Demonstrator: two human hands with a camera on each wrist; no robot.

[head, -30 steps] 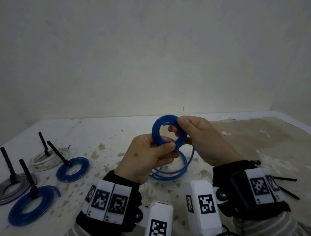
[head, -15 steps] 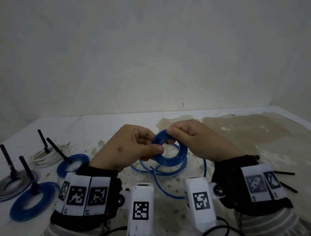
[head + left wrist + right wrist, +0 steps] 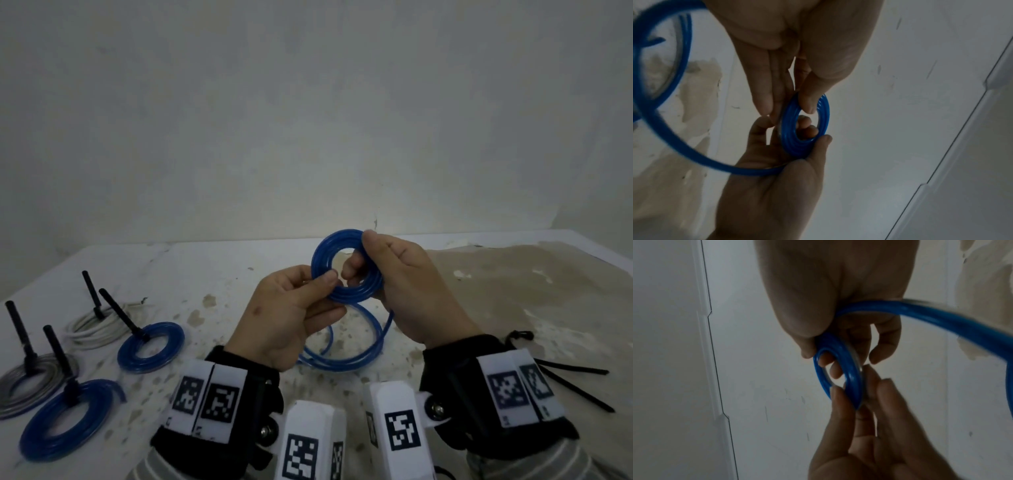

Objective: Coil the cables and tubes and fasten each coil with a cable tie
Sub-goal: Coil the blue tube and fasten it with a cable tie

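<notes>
Above the desk (image 3: pixel 219 274), the left hand (image 3: pixel 287 318) pinches the blue tube coil (image 3: pixel 346 270) at its lower rim; the right hand (image 3: pixel 411 291) grips the far side. Keep turns stacked flat while feeding the loose tail (image 3: pixel 346 356) round.

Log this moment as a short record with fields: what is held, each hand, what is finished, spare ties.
Held: blue plastic tube coil, raised above the white table
Left hand: pinches the coil's lower left
Right hand: grips the coil's right side
Uncoiled: loose blue loops hanging below
Finished: four tied coils at left
Spare: black cable ties at right
</notes>
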